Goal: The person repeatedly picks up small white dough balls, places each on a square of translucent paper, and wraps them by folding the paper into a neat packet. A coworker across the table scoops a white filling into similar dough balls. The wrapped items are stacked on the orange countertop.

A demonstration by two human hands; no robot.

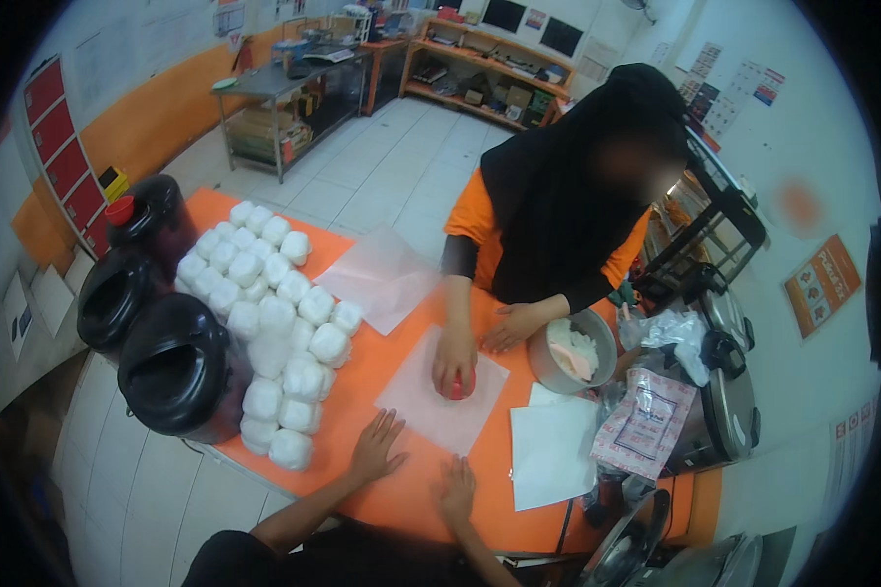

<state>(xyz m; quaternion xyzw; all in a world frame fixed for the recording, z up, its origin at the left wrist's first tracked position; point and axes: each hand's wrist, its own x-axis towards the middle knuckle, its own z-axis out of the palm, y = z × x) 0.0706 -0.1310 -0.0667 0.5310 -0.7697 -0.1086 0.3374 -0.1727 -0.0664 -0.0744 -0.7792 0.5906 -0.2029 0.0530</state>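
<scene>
My left hand [376, 449] is at the orange tabletop [411, 506], fingers spread, beside the near left edge of a pale wrapping paper sheet [477, 422]. Slightly blurred, my right hand [457, 490] is at the sheet's near corner with nothing in it. A co-worker's hand [455, 359] grips a red cup-like mould [461, 385] on that sheet, hiding part of it. The co-worker's other hand [515, 323] is near a metal pot [542, 361] of white rice [567, 336], with a pale scoop [577, 363] in it.
Several white wrapped bundles [294, 378] are piled left, beside lidded dark containers [180, 367]. Another paper sheet [385, 282] lies at the far side. To the right are stacked white sheets [550, 455], a printed packet [644, 422] and large lidded cookers [727, 411].
</scene>
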